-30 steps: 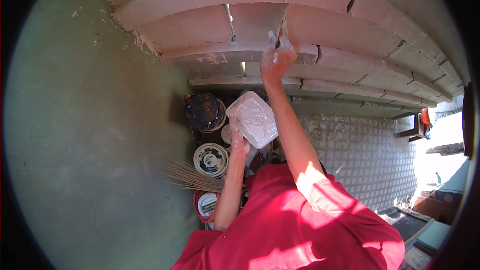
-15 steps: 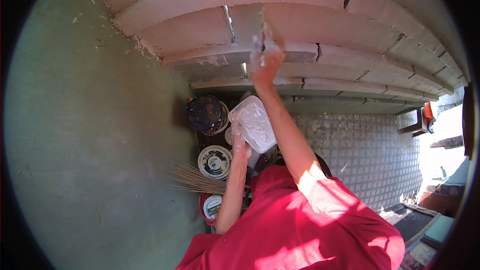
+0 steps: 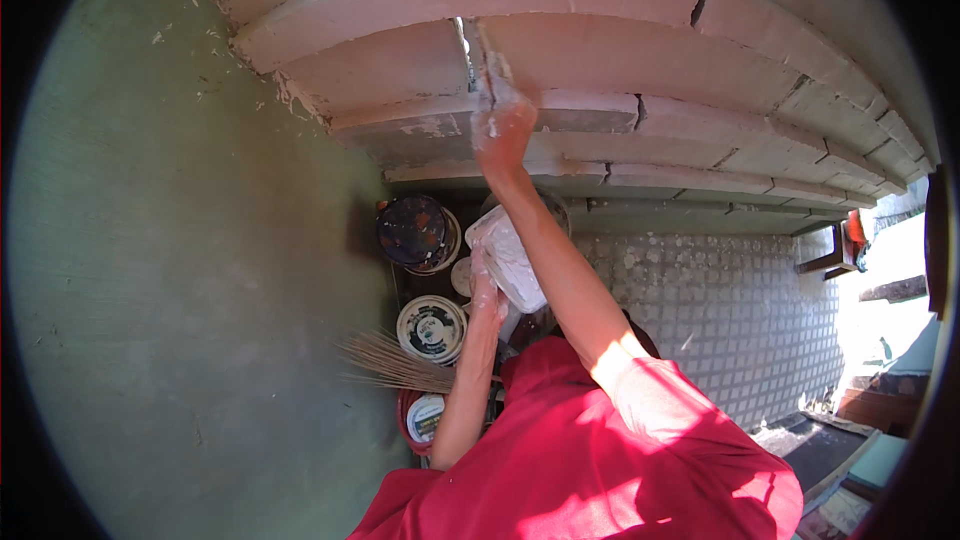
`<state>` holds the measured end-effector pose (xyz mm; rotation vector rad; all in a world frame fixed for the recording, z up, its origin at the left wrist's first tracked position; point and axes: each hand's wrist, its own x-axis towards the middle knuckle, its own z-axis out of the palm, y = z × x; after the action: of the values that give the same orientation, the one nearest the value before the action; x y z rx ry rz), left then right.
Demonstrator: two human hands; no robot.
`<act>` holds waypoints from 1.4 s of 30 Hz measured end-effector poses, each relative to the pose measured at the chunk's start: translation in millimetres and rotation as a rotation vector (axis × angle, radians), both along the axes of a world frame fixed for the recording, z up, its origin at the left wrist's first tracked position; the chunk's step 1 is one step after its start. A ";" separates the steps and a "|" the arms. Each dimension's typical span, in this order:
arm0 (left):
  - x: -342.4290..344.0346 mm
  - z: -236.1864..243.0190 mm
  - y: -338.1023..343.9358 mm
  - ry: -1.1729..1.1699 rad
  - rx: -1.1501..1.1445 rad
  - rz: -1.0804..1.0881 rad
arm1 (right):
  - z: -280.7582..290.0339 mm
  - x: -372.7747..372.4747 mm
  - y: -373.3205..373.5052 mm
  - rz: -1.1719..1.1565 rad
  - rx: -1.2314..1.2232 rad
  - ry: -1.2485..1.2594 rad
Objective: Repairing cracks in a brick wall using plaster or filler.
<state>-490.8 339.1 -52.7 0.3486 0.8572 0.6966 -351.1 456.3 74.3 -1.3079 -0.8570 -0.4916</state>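
My left hand (image 3: 486,292) is closed on the near left edge of a rectangular plastic tub (image 3: 520,292) smeared with white paste. Above it, my right arm reaches up and partly covers the tub. My right hand (image 3: 507,128), spotted with white, grips a narrow putty knife (image 3: 490,78), blurred and coated in the paste. The tool is next to a bright vertical gap (image 3: 464,43) between the pinkish slabs (image 3: 380,70); whether it touches them I cannot tell.
A green wall (image 3: 200,270) rises on the left. Below stand a dark-lidded bucket (image 3: 412,230), a white-lidded bucket (image 3: 432,328), a red-rimmed bucket (image 3: 424,418) and a stick broom (image 3: 395,362). A patterned tile floor (image 3: 720,310) and a wooden stool (image 3: 822,258) lie to the right.
My right hand and the putty knife have moved left and slightly down, closer to the bright gap. The tub in my left hand has tilted a little.
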 end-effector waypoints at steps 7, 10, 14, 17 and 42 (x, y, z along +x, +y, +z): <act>5.6 8.1 1.5 -0.005 0.047 -0.063 | -10.6 29.4 12.0 -0.179 -0.187 0.042; 13.4 2.0 8.3 0.064 0.054 -0.081 | -30.3 16.7 41.4 -0.232 -0.149 -0.186; 15.3 -5.2 22.4 0.041 0.076 -0.075 | -21.6 0.4 22.4 0.049 -0.163 -0.072; 15.1 -5.2 27.4 0.009 0.101 -0.103 | -1.2 15.0 3.2 -0.012 0.040 -0.006; 8.2 -14.0 9.3 -0.074 0.032 -0.126 | -16.2 58.8 2.4 -0.155 -0.175 -0.399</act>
<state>-482.6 348.4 -66.7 0.3997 0.7485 0.6030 -292.3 458.7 58.2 -1.4684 -1.1531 -0.8338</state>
